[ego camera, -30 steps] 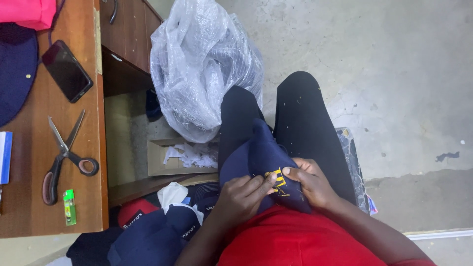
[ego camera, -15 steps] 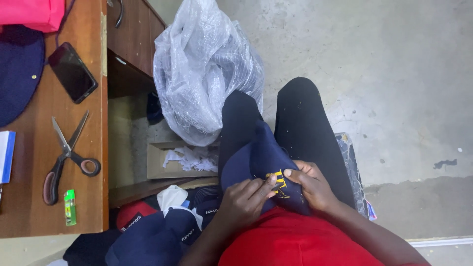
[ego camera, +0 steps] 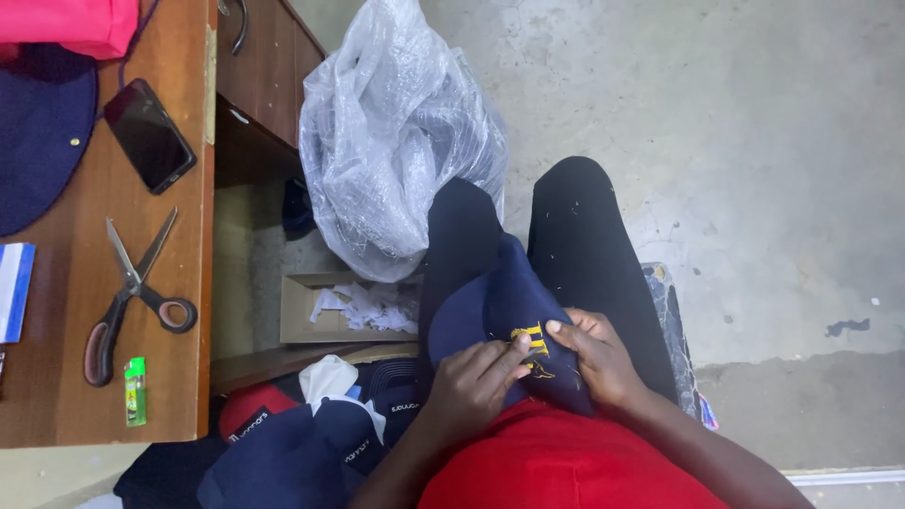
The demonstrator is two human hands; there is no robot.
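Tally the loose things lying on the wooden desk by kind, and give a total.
Scissors: 1
Black phone: 1
Green lighter: 1
Navy cap: 1
Pink fabric item: 1
Blue-and-white item at the edge: 1
Total: 6

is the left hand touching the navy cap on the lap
Touching. The head view shows the left hand lying on the navy cap, its fingertips pressed beside the yellow embroidery, with no gap visible.
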